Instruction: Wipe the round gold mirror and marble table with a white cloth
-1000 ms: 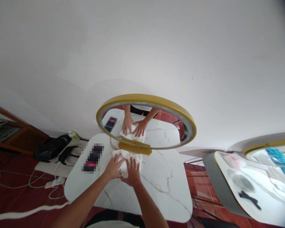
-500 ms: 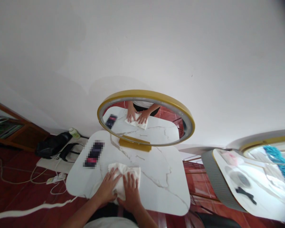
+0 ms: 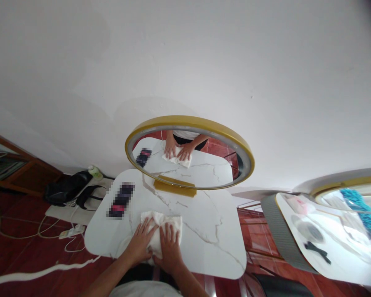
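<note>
A white cloth (image 3: 156, 243) lies spread on the white marble-patterned tabletop (image 3: 213, 247), near its front edge. My left hand (image 3: 142, 243) rests flat on the cloth's left part, fingers apart and pointing forward. On the right part lies my right hand (image 3: 170, 249), also flat with spread fingers. Both palms press down without gripping the cloth. Behind them, an oval gold-framed mirror (image 3: 188, 159) stands on a gold base (image 3: 174, 187) and reflects both hands and the cloth. A pixelated dark and pink object (image 3: 121, 201) lies on the tabletop's left side.
At the right is a second white table (image 3: 336, 255) with a black item (image 3: 318, 251) and another gold-framed mirror (image 3: 352, 181). A black bag (image 3: 68, 187), a power strip (image 3: 71, 232) and cables are on the left. A black seat (image 3: 281, 285) sits at the front right.
The view has shifted very slightly. Both hands and the cloth keep nearly the same place on the tabletop.
</note>
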`<state>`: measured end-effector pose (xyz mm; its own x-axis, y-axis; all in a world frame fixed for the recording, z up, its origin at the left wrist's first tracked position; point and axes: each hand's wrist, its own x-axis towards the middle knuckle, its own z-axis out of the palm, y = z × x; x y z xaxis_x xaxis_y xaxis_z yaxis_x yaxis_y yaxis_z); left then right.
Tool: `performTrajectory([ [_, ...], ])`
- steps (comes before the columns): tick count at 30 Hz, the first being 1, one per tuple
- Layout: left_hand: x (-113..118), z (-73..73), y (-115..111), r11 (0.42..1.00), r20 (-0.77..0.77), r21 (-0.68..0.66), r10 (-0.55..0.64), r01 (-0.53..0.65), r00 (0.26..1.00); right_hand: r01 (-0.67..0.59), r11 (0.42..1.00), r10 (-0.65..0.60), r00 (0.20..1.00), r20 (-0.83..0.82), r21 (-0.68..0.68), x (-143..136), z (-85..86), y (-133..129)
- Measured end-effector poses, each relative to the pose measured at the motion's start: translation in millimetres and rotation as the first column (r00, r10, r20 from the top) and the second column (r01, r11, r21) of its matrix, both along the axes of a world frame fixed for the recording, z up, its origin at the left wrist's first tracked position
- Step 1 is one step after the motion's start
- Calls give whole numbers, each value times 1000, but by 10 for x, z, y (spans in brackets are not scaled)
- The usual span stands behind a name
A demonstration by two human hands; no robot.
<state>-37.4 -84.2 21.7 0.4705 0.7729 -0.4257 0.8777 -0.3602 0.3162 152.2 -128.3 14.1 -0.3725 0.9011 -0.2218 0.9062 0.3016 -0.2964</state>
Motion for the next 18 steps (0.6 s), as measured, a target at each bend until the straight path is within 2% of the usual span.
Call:
performTrajectory([
  [12,203,11,840,998,-8,15,62,-62,998,47,998,-45,998,40,-31,26,66,847],
  [18,208,-15,1071,998,4,13,53,-54,999,60,998,-58,997,48,-29,31,45,1055],
])
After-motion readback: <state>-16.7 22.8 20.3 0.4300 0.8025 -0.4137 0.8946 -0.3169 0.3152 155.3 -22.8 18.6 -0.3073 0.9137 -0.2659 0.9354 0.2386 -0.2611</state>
